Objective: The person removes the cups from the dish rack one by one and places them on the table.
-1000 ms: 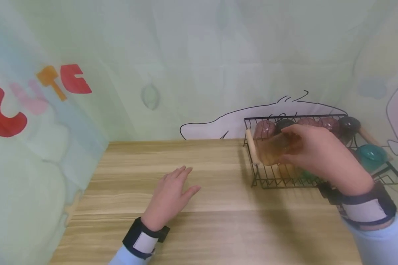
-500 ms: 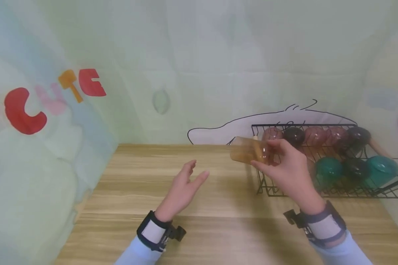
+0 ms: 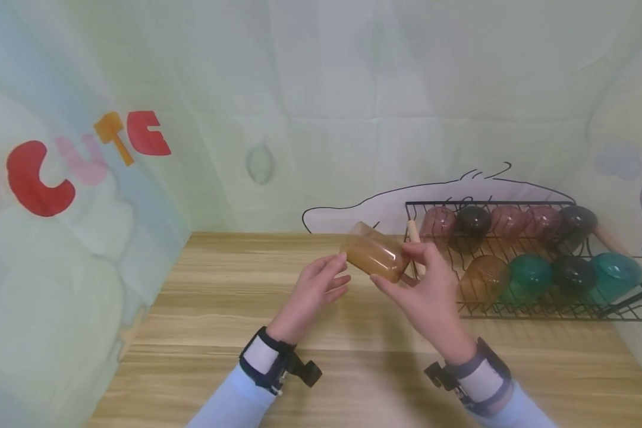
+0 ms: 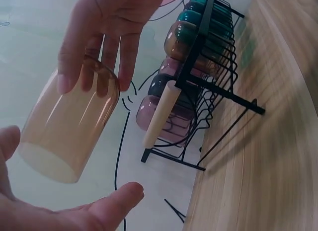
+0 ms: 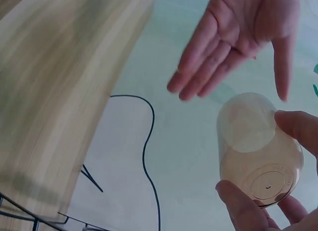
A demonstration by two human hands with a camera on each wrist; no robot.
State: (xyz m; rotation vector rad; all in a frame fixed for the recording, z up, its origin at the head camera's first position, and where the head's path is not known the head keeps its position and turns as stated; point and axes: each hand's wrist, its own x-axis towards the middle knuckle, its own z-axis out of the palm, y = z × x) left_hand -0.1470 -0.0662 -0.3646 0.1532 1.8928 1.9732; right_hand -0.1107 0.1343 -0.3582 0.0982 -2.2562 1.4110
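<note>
An amber see-through cup (image 3: 374,252) is held tilted above the table, its rim toward the left and its base toward the right. My right hand (image 3: 430,297) grips it near the base, thumb on one side and fingers on the other. Close to the rim is my left hand (image 3: 315,288), its thumb and fingers spread apart. In the left wrist view the cup (image 4: 74,121) sits between the spread left fingers with a gap around it. The right wrist view shows the cup's round base, and the left palm (image 5: 248,22) facing it, apart from the cup.
A black wire rack (image 3: 492,318) with wooden handles (image 3: 414,238) stands at the right of the wooden table (image 3: 219,309). Two rows of upside-down cups stand in it: pink, dark grey, teal (image 3: 529,276) and one amber (image 3: 484,279). A printed cloth (image 3: 321,119) hangs behind.
My right hand has lifted the amber cup off the rack and carried it left and nearer. My left hand has moved right, up to the cup's rim.
</note>
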